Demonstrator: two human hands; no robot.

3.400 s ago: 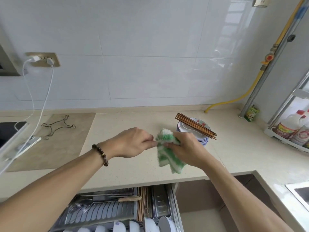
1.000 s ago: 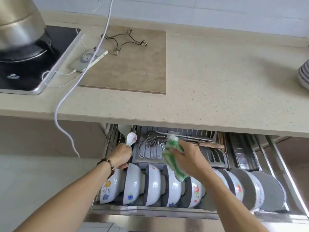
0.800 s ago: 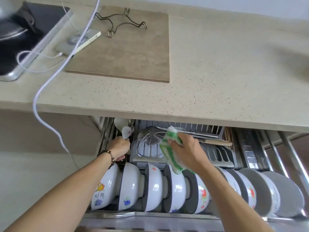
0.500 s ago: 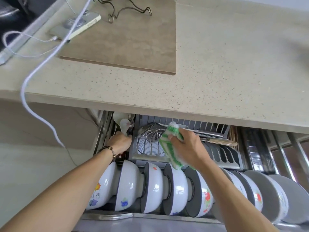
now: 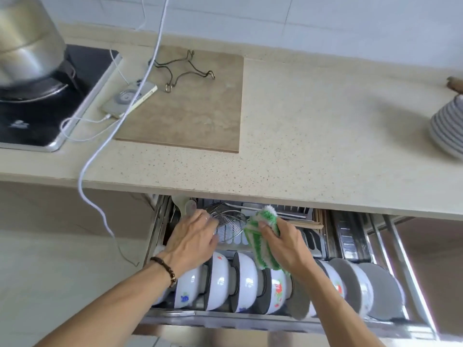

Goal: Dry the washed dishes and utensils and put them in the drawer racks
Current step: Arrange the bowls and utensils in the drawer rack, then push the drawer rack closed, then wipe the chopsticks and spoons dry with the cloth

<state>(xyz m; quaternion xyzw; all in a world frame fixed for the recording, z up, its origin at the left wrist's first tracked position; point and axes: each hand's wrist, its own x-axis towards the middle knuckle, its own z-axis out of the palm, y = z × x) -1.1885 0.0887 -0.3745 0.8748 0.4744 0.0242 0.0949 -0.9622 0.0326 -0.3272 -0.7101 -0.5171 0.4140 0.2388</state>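
- Left hand (image 5: 194,242): reaching palm-down into the drawer rack (image 5: 250,319), fingers extended and relaxed, its grip holding nothing, beside the white spoons (image 5: 186,207) at the far left.
- Right hand (image 5: 283,242): hovering over the rack, its grip curling round a green-and-white cloth (image 5: 263,236).
- Bowls (image 5: 245,281): standing on edge along the near row.
- Wire skimmer (image 5: 229,224): lying between both hands.
- Plate stack (image 5: 448,128): sitting on the surface (image 5: 325,126), far right.

Both forearms are bare, with a dark beaded bracelet (image 5: 164,269) worn around the left wrist.
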